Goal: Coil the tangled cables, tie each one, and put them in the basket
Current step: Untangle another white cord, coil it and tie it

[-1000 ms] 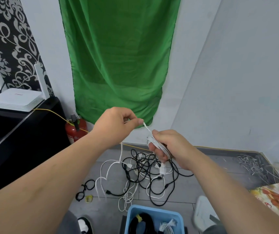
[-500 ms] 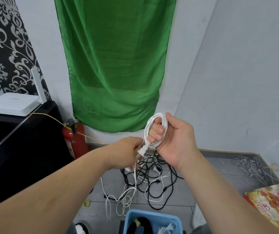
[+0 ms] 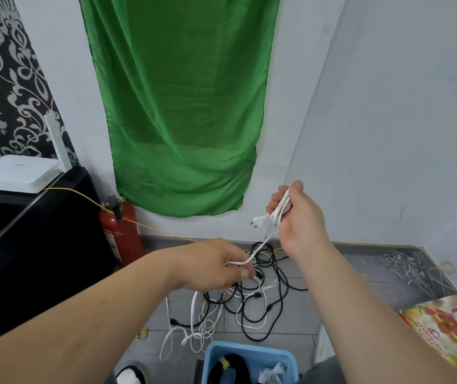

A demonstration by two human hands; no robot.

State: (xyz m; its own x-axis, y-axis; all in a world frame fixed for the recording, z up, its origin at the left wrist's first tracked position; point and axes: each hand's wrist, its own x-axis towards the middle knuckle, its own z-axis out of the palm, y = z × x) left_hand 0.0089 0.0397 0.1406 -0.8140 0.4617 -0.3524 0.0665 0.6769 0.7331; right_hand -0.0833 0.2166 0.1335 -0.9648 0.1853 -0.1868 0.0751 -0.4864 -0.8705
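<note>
With the raised right hand [image 3: 296, 217] curled round a white coil [image 3: 282, 207], plug [image 3: 260, 219] at its left, and the lower left hand [image 3: 213, 268] pinching the taut tail [image 3: 262, 243], feed slack evenly. Lay each turn beside the last. Shake free of the floor tangle [image 3: 255, 296] before pulling. Drop into the basket [image 3: 249, 351] below only once tied.
</note>
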